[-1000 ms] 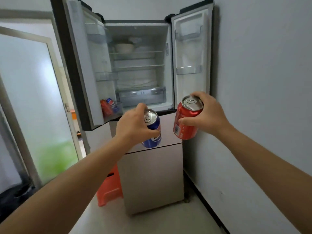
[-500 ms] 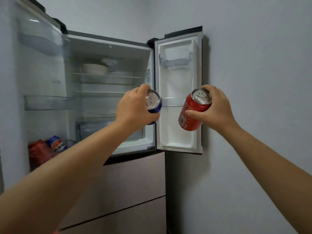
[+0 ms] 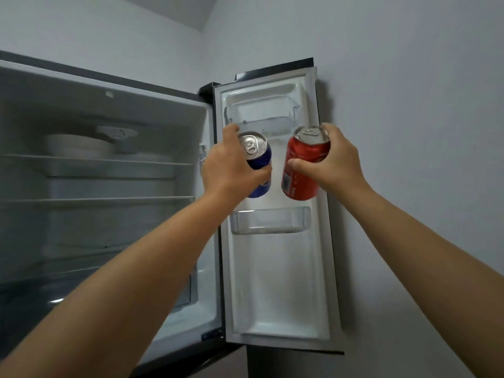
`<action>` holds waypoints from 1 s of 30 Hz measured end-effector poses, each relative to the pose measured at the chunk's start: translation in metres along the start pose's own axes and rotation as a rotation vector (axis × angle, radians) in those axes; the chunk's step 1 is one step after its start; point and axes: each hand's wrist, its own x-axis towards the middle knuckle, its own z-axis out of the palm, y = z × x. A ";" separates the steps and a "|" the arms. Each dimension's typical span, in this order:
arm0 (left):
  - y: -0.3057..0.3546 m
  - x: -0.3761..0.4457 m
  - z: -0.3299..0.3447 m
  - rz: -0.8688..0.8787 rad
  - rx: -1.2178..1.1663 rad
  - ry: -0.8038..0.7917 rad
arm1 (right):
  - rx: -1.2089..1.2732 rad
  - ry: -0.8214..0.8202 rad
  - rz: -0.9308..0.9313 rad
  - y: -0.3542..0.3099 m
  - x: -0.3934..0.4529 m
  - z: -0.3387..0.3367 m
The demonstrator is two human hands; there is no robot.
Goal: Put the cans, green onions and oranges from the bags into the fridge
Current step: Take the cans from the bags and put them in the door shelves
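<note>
Both hands are wrapped round drink cans held up in front of the open right fridge door (image 3: pixel 272 268). From the head camera, the left hand (image 3: pixel 231 167) grips a blue can (image 3: pixel 259 159) with its fingers curled over the far side and the thumb across the near side; the palm hides most of the can's body, so only the silver top with its pull tab, a band of blue and the rounded base show. The right hand (image 3: pixel 330 159) grips a red can (image 3: pixel 302 170), thumb across the front and fingers behind the rim; its label print is too small to read. The two cans hang side by side, near each other but apart, both tilted with their tops toward the camera.

Behind them the door carries an upper door bin (image 3: pixel 261 115) and, just below the cans, a lower door bin (image 3: pixel 270 222); both are clear plastic, and nothing can be made out in either.

To the left, the fridge (image 3: pixel 109 110) interior is dim and blurred, and its left side is cut off by the frame edge. On the top glass shelf (image 3: pixel 109 162) sits a pale bowl (image 3: pixel 79 145).
</note>
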 end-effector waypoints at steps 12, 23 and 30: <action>-0.077 0.053 0.109 -0.163 0.027 -0.171 | -0.127 -0.240 0.075 0.091 0.056 0.089; -0.090 0.088 0.123 -0.199 0.101 -0.558 | -0.321 -0.367 0.294 0.094 0.069 0.108; -0.102 0.076 0.133 -0.095 0.238 -0.543 | -0.555 -0.319 0.278 0.092 0.063 0.121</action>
